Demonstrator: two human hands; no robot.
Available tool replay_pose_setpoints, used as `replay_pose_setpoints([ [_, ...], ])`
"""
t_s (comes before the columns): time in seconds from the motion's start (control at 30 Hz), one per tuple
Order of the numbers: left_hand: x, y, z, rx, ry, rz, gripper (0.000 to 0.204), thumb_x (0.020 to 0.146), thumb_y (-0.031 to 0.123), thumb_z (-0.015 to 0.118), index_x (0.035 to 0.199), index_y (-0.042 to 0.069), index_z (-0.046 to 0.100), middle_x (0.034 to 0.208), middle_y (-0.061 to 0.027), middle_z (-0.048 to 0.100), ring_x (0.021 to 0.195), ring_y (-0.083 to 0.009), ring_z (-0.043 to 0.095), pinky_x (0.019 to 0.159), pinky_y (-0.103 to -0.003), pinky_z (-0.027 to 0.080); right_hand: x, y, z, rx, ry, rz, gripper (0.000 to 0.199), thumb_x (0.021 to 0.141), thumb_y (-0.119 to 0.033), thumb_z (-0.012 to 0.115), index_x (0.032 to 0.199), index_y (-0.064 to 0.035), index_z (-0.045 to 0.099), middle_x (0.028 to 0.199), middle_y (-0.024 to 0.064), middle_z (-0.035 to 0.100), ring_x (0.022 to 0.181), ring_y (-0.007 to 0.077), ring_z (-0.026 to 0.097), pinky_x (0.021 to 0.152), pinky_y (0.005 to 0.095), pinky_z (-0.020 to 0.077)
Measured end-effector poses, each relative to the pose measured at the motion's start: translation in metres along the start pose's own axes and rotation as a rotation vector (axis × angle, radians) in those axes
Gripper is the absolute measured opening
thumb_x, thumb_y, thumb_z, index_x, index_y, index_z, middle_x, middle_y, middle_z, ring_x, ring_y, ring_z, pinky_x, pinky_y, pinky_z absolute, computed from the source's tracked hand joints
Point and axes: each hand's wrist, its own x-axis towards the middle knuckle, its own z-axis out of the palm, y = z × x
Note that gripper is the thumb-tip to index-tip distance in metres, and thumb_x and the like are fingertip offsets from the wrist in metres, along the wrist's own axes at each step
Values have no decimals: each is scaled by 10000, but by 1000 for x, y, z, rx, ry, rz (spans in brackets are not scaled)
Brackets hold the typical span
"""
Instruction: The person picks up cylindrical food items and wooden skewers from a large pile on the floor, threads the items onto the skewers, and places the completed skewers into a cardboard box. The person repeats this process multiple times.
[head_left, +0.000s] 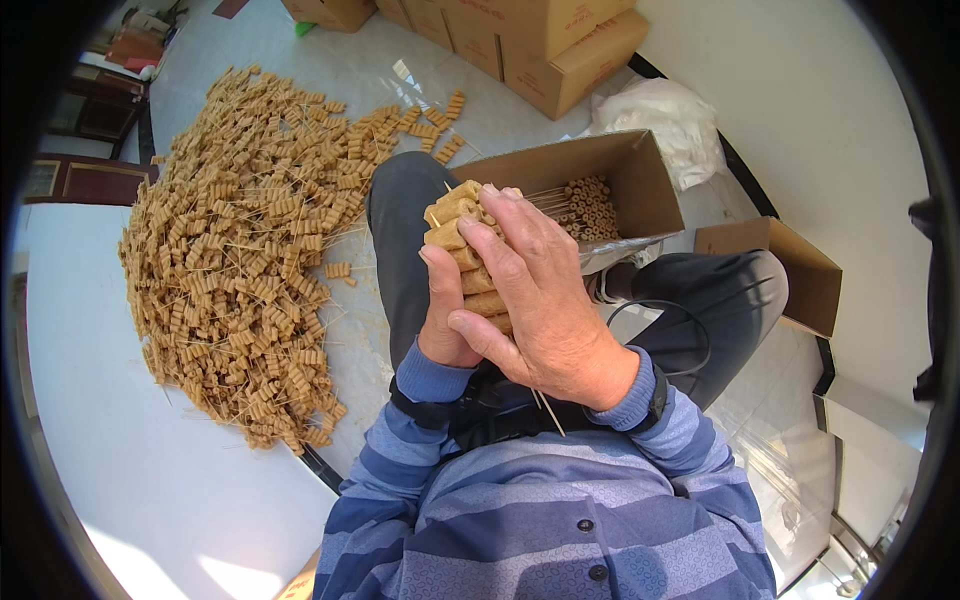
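Observation:
A bunch of skewers (465, 235) threaded with tan, ribbed, dough-like pieces is clasped between my two hands above my lap. My left hand (445, 312) is wrapped round its left side, partly hidden behind the pieces. Across the right side and top lies my right hand (545, 290), its fingers bent over the pieces and its thumb toward my left hand. Bare thin sticks poke out below my palms. Just beyond my right hand stands an open cardboard box (655, 185), in which more skewers (592, 208) lie packed with their round ends showing.
A large heap of similar skewers (240, 260) covers the floor at my left, with a few loose ones by its far edge. Closed cartons (500, 50) are stacked at the back. White plastic sheeting (660, 120) and another open carton (800, 275) lie along the right wall.

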Motion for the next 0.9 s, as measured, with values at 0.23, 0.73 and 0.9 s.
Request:
replay_pose_setpoints([
  [0.23,-6,-4,-6,61,44,46,698,1016,539,340,1493,30,316,1492,-122,415,1387,-244,407,1152,-373,324,-7,3,23,55,207,12,648,863,-191,644,1438,-38,388,1464,212,400,1349,396,396,1126,529,278],
  [0.73,64,35,-14,439,-28,-102,825,900,303,653,1520,-4,203,1459,-157,412,1317,-282,467,1119,-403,373,-36,47,3,189,132,234,661,930,-357,609,1439,-6,375,1469,233,393,1368,419,369,1131,514,274],
  [0.9,130,-4,-8,1260,-331,-18,948,846,268,721,1536,-16,135,1448,-216,365,1312,-342,420,1107,-413,344,-72,99,16,-139,-145,450,440,907,-245,606,1264,7,554,1347,199,519,1294,359,452,1110,494,309],
])
